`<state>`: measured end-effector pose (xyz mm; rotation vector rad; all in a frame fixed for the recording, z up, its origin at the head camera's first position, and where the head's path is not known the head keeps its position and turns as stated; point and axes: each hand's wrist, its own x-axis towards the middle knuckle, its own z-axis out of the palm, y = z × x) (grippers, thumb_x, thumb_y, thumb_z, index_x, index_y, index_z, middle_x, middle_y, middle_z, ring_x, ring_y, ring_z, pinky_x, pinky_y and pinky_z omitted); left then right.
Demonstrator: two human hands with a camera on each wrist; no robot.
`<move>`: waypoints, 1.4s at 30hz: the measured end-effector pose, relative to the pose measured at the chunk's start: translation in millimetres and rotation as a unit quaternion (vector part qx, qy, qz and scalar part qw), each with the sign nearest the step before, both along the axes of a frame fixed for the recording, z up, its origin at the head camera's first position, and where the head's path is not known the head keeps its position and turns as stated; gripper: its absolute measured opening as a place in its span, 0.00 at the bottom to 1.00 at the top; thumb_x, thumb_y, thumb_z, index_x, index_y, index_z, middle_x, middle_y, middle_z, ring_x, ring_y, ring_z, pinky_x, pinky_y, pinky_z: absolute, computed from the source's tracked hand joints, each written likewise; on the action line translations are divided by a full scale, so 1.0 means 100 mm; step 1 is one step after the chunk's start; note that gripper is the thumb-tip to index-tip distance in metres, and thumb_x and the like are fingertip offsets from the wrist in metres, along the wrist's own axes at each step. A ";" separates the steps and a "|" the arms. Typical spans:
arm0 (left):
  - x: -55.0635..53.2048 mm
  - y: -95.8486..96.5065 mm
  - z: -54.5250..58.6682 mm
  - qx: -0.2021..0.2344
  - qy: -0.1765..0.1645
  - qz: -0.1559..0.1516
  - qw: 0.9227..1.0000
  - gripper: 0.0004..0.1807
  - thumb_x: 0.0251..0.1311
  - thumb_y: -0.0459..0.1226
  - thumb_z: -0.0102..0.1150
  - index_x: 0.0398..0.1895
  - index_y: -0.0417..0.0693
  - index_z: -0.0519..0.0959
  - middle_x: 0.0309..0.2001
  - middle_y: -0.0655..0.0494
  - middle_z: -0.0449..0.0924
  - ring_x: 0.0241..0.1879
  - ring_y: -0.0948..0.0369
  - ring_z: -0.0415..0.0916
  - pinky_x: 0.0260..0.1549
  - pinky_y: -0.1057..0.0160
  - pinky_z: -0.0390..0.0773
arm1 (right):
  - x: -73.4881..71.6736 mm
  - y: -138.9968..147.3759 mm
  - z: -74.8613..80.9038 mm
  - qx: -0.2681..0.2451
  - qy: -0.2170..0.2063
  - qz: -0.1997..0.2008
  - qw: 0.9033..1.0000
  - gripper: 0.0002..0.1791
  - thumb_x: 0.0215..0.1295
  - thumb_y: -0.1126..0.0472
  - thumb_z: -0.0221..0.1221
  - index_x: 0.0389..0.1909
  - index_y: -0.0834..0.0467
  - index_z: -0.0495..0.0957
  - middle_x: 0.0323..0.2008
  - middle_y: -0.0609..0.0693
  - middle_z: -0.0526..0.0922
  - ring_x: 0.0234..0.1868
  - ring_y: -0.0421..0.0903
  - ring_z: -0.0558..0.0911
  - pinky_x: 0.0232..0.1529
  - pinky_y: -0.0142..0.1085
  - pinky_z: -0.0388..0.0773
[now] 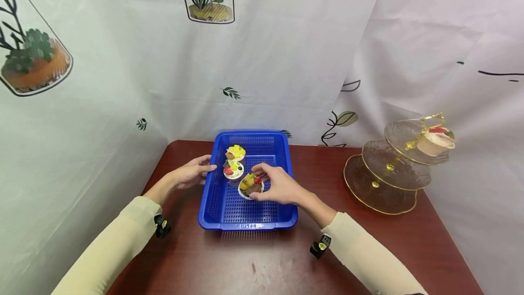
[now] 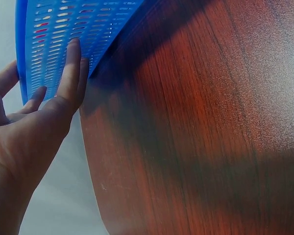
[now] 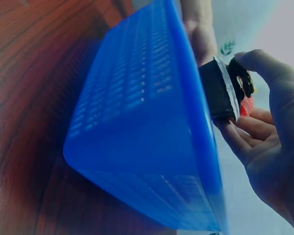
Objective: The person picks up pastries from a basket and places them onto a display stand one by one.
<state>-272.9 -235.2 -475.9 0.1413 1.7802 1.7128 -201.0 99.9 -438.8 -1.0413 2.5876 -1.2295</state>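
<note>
My right hand (image 1: 282,186) grips a cupcake (image 1: 252,187) with a brown top, yellow-green fruit and a red berry, thumb on one side and fingers on the other. In the right wrist view, its dark cup (image 3: 218,93) is up at the rim of the blue plastic basket (image 1: 288,213). My left hand (image 1: 190,174) holds the basket's left side, thumb at the rim and fingers against the slotted outer wall. Inside the basket stand a cupcake with white cream and strawberry (image 1: 234,172) and, behind it, one topped with yellow fruit chunks (image 1: 235,151).
On the right of the dark red table (image 1: 327,267) stands a three-tier gold-rimmed glass stand (image 1: 399,167). A cream-coloured cupcake (image 1: 433,144) with a red and green topping sits on its top tier. Pale printed cloth (image 1: 286,58) hangs behind and beside the table.
</note>
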 end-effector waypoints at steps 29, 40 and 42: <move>0.03 0.00 0.05 -0.002 0.003 -0.007 1.000 0.32 0.75 0.37 0.48 0.76 0.45 0.49 0.68 0.33 0.63 0.60 0.37 0.72 0.51 0.39 0.77 | 0.02 0.68 0.23 -0.081 0.024 -0.076 0.994 0.36 0.49 0.49 0.77 0.55 0.61 0.75 0.47 0.47 0.84 0.47 0.41 0.83 0.48 0.39 0.82; 0.02 0.00 0.04 0.002 0.004 -0.009 1.000 0.33 0.75 0.38 0.49 0.76 0.45 0.49 0.68 0.32 0.63 0.60 0.39 0.73 0.51 0.40 0.78 | 0.09 1.05 0.48 -0.082 0.042 -0.123 0.988 0.35 0.48 0.60 0.78 0.57 0.64 0.74 0.49 0.56 0.84 0.48 0.51 0.84 0.51 0.47 0.80; 0.03 0.00 0.04 0.001 0.001 -0.007 1.000 0.32 0.75 0.38 0.50 0.76 0.45 0.49 0.68 0.33 0.64 0.60 0.39 0.73 0.51 0.40 0.78 | 0.14 1.10 0.58 -0.078 0.049 -0.132 0.987 0.35 0.48 0.63 0.77 0.57 0.67 0.74 0.49 0.59 0.84 0.47 0.54 0.84 0.51 0.49 0.80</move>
